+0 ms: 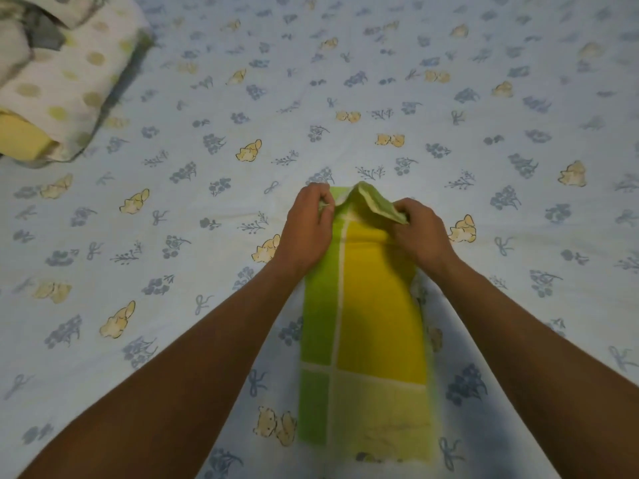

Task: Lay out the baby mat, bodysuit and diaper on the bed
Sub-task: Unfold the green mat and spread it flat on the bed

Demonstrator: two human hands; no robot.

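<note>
Bed (449,81) in pale blue floral sheet fills the frame, and we're early on: the green-and-yellow checked fabric baby mat (373,323), lower centre, lies folded in a narrow strip. Left hand (306,229) and right hand (420,233) pinch its far edge, lifting a flap. Bodysuit and diaper not laid; spotted bundle (65,81) waits upper left.

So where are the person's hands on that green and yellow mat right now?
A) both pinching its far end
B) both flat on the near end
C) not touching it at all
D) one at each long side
A: the left hand and right hand both grip the raised far edge of the folded mat, which lies on the bed sheet.
</note>
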